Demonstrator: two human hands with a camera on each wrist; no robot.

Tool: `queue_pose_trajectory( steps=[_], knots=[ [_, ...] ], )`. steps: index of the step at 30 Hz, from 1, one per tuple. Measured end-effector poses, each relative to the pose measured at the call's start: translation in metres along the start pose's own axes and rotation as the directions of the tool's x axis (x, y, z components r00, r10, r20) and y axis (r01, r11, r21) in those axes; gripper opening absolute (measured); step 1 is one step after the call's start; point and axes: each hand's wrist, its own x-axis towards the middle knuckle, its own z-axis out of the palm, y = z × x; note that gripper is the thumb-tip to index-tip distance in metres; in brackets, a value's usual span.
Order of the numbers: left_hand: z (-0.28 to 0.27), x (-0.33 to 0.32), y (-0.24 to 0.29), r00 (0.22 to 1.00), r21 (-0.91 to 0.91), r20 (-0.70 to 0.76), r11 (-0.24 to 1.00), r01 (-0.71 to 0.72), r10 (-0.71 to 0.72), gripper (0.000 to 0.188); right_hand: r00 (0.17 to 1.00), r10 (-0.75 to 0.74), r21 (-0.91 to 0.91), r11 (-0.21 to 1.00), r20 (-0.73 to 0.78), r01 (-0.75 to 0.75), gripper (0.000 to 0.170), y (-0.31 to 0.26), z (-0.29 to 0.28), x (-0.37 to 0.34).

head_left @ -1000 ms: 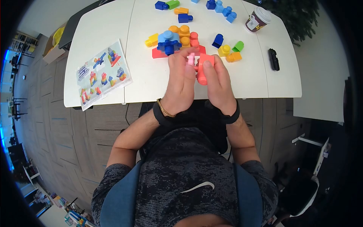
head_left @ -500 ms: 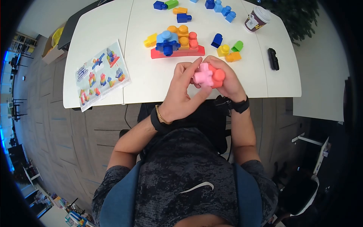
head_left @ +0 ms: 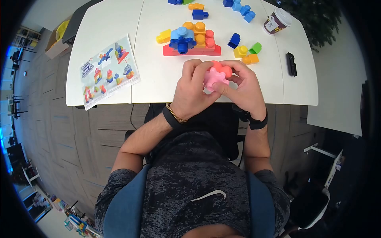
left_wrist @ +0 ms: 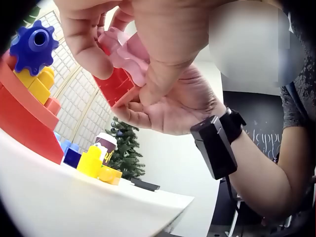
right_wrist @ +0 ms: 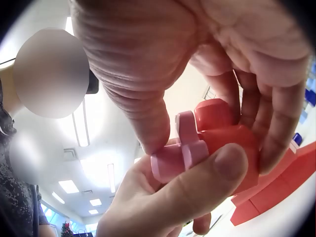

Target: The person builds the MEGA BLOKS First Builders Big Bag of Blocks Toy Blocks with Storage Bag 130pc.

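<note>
Both hands hold a small pair of toy building blocks over the table's near edge. One is a pink gear-shaped block [head_left: 214, 79] with a round stub, the other a red block [head_left: 223, 70] with round studs. In the right wrist view, the pink gear [right_wrist: 185, 148] sits against the side of the red block [right_wrist: 229, 140]. My left hand [head_left: 193, 90] grips the pair from the left, its thumb along the red block in the right wrist view. My right hand [head_left: 249, 89] has its thumb on the pink gear and its fingers around the red block.
Just beyond the hands stands a block build on a red curved base [head_left: 170, 51], with a dark blue gear [head_left: 183, 44]. Loose blocks, including a yellow block [head_left: 240, 51], lie to its right. A picture sheet [head_left: 109, 71], a paper cup [head_left: 277, 21] and a black object [head_left: 291, 64] lie around.
The pink gear was edge-on beside the red block; the pair has since been turned so the gear faces up. The right thumb has come onto the gear. The head view has shifted slightly.
</note>
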Motion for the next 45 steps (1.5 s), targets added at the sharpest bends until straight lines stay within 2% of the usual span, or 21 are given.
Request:
queue_pose_trajectory(
  steps=[2,5,10,11,12,13,14,16,17,18,20,21,23,31,40,42,45],
  knots=[
    [-0.001,0.002,-0.002,1.0,0.005,-0.016,1.0,-0.009,0.009,0.07,1.0,-0.015,0.002,1.0,0.019,0.015,0.052,-0.005,0.0,0.003],
    [-0.007,0.006,-0.002,0.998,0.053,-0.063,0.998,-0.014,0.018,0.069,0.999,0.042,0.059,0.997,0.029,-0.044,0.049,-0.013,0.01,0.007],
    [-0.026,0.022,-0.009,0.993,0.083,-0.09,0.994,-0.065,0.072,0.07,0.994,-0.02,0.201,0.979,-0.107,0.041,0.043,-0.002,0.024,0.019],
    [-0.037,0.029,-0.009,0.995,0.049,-0.042,0.995,-0.083,0.085,0.074,0.995,-0.022,0.2,0.979,-0.097,0.041,0.043,-0.001,0.02,0.024],
    [-0.048,0.033,-0.013,0.995,0.014,0.006,0.995,-0.099,0.099,0.077,0.986,-0.096,0.084,0.991,-0.139,0.108,0.043,0.0,0.011,0.031],
    [-0.056,0.038,-0.023,0.984,0.099,-0.016,0.98,-0.172,0.175,0.08,0.969,-0.176,-0.036,0.984,-0.173,0.173,0.043,0.0,0.002,0.039],
    [-0.061,0.045,-0.034,0.984,0.102,-0.022,0.98,-0.174,0.177,0.08,0.969,-0.182,-0.038,0.983,-0.169,0.178,0.043,-0.001,-0.007,0.048],
    [-0.069,0.057,-0.052,0.989,0.224,-0.025,0.965,-0.137,0.146,0.084,0.962,-0.273,-0.315,0.912,0.007,0.261,0.044,-0.009,-0.021,0.065],
    [-0.069,0.059,-0.061,0.991,0.27,0.018,0.953,-0.135,0.136,0.084,0.948,-0.307,-0.403,0.859,0.088,0.316,0.044,-0.016,-0.023,0.073],
    [-0.066,0.059,-0.069,0.99,0.273,0.011,0.952,-0.14,0.143,0.084,0.944,-0.316,-0.407,0.854,0.09,0.325,0.044,-0.018,-0.024,0.08],
    [-0.065,0.062,-0.076,0.988,0.151,0.137,0.985,-0.087,0.066,0.078,0.937,-0.276,-0.538,0.766,0.216,0.35,0.046,-0.022,-0.025,0.092],
    [-0.063,0.059,-0.076,0.985,0.133,0.173,0.99,-0.047,0.023,0.072,0.934,-0.28,-0.539,0.763,0.222,0.357,0.046,-0.023,-0.025,0.096],
    [-0.059,0.057,-0.076,0.988,0.119,0.152,0.992,-0.042,0.024,0.073,0.901,-0.342,-0.589,0.682,0.267,0.434,0.051,-0.02,-0.021,0.101],
    [-0.055,0.054,-0.071,0.989,0.2,0.14,0.976,-0.081,0.053,0.073,0.924,-0.31,-0.637,0.671,0.223,0.379,0.053,-0.013,-0.014,0.103],
    [-0.055,0.054,-0.072,0.988,0.221,0.15,0.972,-0.075,0.042,0.073,0.951,-0.236,-0.601,0.736,0.201,0.31,0.044,-0.016,-0.011,0.104],
    [-0.056,0.055,-0.071,0.987,0.217,0.15,0.973,-0.083,0.05,0.072,0.967,-0.185,-0.578,0.776,0.176,0.254,0.045,-0.013,-0.011,0.104],
    [-0.055,0.054,-0.069,0.987,0.197,0.157,0.979,-0.048,0.016,0.074,0.965,-0.222,-0.551,0.792,0.14,0.262,0.045,-0.014,-0.008,0.098]
  ],
)
